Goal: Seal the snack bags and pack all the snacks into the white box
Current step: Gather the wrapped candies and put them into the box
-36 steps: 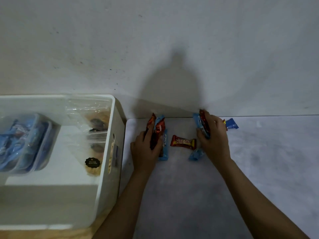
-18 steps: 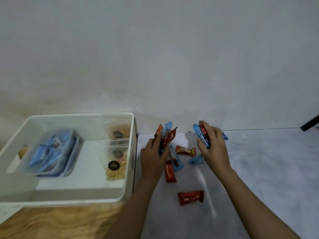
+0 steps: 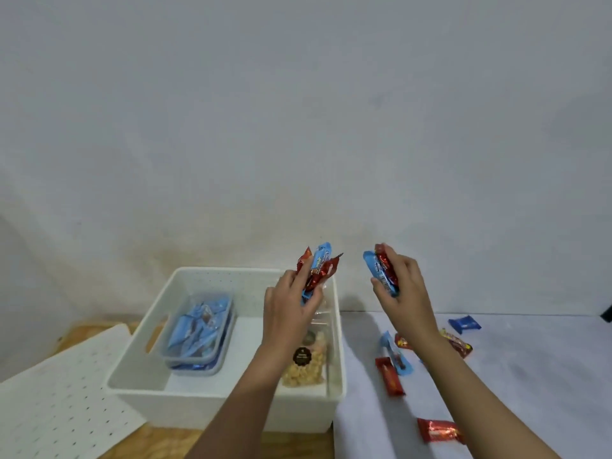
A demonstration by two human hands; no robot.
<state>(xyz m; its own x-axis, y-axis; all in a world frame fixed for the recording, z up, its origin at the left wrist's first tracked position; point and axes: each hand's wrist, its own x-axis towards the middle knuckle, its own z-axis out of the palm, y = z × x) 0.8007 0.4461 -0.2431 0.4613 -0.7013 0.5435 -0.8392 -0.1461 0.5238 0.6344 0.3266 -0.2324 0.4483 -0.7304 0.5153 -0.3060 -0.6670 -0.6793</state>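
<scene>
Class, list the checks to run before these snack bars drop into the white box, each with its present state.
1. The left hand grips the left bunch: ok.
2. The left hand is above the white box: ok.
3. The right hand grips the right bunch: ok.
4. The right hand is above the box: not ok, beside it.
5. Bare floor shows in the box: ok.
6. No loose bars lie on the table: not ok.

A plain indoor room, seemingly a home corner. A bare, stained white wall (image 3: 298, 111) stands right behind a wooden desk (image 3: 165, 442), partly covered by a white cloth (image 3: 530, 376) and a perforated white sheet (image 3: 66, 392).
</scene>
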